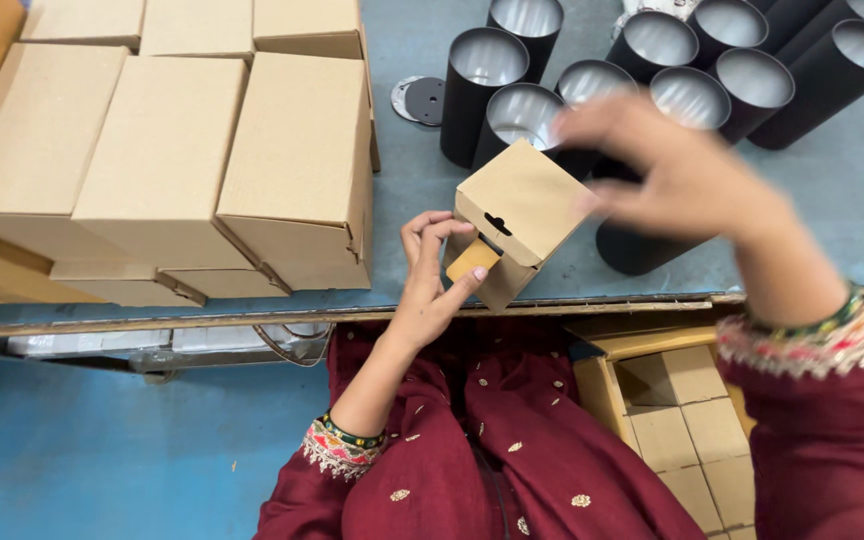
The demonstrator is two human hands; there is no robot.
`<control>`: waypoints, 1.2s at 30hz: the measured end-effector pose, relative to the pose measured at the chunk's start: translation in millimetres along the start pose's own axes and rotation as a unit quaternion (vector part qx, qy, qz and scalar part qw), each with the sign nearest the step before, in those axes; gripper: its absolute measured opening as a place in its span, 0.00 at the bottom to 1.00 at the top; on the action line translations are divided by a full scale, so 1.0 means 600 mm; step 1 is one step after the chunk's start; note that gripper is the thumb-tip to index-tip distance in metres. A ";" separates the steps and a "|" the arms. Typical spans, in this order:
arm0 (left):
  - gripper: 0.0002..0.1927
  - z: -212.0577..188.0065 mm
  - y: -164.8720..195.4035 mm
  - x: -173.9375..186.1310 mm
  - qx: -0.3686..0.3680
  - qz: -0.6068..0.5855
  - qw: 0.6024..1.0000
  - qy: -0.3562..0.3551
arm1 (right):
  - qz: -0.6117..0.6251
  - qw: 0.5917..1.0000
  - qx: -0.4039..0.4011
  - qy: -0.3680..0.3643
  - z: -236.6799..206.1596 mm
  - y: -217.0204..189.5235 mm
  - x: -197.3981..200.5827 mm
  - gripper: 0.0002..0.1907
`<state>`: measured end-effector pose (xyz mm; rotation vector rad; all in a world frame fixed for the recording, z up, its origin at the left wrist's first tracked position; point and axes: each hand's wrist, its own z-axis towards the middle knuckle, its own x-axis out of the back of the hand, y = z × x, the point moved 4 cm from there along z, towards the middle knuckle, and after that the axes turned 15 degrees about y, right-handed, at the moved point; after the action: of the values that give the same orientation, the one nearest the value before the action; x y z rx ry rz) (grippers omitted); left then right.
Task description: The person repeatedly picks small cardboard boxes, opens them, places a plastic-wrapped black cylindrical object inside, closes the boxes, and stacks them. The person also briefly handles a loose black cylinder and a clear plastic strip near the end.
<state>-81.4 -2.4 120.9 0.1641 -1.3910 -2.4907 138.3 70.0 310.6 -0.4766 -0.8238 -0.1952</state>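
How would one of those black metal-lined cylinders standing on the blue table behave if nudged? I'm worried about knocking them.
The black cylinders look tall for their footprint, so one would probably tip. Once down, like the lying cylinder, its round wall would likely roll. They appear hollow and open-topped, so likely light. The right hand is blurred just above them.

A grey-blue flat work surface (832, 200) with a worn metal front edge carries the things. On its left part stand closed brown cardboard boxes (167, 150), packed side by side and stacked. At the far middle and right stand black cylindrical metal tubes (482, 85) with silvery insides, close together. Two flat round discs (420, 100) lie beside the tubes.
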 end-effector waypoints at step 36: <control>0.17 0.169 0.091 -0.014 -0.113 0.213 0.970 -0.013 | 0.144 0.856 -0.348 0.353 -0.183 0.103 -0.110 0.24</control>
<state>-86.8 55.6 220.7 -0.1961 -1.0074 -2.2644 187.8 70.5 177.4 -1.1192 0.0830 -0.3645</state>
